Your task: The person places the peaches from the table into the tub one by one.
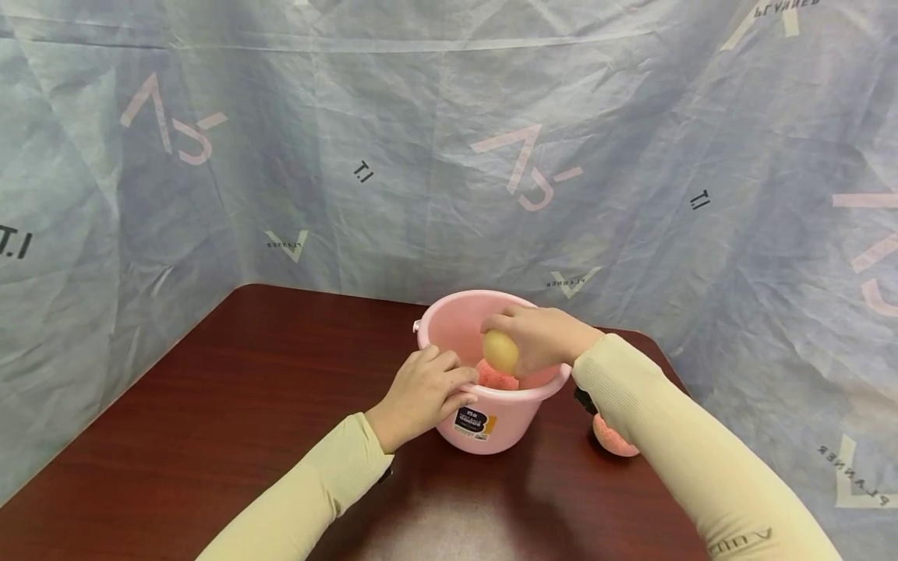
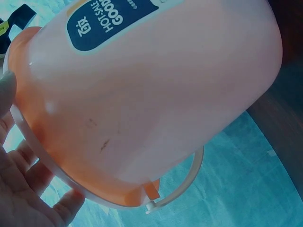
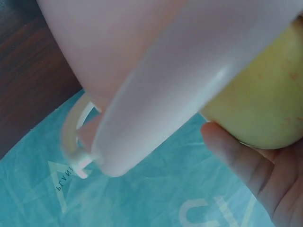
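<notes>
And we've a pink bucket [image 1: 505, 428], reddish object [image 1: 496, 379] inside, left grip [image 1: 424, 388] holding its rim [image 1: 515, 396], right grip [image 1: 546, 335] clasping yellow fruit [image 1: 501, 352] at its mouth!

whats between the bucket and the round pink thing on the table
Bare tabletop lies between the bucket and round pink thing in the head view.

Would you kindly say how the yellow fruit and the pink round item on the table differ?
The yellow fruit is held in the right grip at the mouth of the bucket; the pink round item sits on the table. The fruit's skin is yellow with reddish specks; the item is pink. Both look rounded.
</notes>
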Tool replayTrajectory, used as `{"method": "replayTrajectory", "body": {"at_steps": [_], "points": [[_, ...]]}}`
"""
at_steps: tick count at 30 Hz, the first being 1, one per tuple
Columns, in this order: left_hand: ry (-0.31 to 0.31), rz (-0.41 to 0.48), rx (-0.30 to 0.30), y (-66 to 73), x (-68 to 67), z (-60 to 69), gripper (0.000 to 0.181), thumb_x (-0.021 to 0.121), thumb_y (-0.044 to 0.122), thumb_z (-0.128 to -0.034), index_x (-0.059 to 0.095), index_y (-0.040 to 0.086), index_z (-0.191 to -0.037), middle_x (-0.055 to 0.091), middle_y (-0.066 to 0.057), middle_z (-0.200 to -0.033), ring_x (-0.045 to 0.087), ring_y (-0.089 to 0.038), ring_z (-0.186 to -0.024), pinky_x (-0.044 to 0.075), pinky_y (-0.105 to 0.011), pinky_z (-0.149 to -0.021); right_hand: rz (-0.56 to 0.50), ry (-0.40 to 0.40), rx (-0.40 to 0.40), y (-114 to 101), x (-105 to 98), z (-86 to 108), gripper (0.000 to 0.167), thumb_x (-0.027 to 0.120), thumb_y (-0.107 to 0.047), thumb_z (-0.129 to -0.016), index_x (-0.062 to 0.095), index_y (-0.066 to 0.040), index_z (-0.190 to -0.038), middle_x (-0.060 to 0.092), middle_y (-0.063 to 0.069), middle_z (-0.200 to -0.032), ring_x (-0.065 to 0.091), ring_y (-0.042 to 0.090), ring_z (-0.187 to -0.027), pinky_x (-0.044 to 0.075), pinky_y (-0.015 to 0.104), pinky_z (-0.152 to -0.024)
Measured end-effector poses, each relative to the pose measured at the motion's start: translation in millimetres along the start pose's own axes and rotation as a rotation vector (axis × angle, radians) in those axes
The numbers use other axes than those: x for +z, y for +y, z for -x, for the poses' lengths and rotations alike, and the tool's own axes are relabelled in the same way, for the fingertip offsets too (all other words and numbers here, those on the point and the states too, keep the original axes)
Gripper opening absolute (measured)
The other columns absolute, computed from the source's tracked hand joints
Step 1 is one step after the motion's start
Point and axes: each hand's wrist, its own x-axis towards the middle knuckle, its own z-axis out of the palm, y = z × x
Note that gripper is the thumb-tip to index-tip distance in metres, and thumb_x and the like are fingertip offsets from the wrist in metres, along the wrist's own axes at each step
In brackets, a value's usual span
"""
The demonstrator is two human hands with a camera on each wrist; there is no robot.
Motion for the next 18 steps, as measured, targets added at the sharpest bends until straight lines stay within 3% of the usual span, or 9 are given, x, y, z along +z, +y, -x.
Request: {"method": "replayTrajectory", "body": {"at_steps": [18], "points": [[0.011,-0.019,0.009,-0.1,4.2,0.1,0.021,0.071,0.04,-0.0796,0.071,0.022,-0.091,0.055,0.004,-0.08,0.044,-0.016,-0.071,0.04,-0.03,-0.066,0.017,-0.206,0.001,-1,-1,-22.0,0.07,0.08,-0.017,-0.063,0.054,-0.014,-0.129,0.058,0.003,-0.102,0.056,0.017,-0.086,0.048,0.03,-0.078]]}}
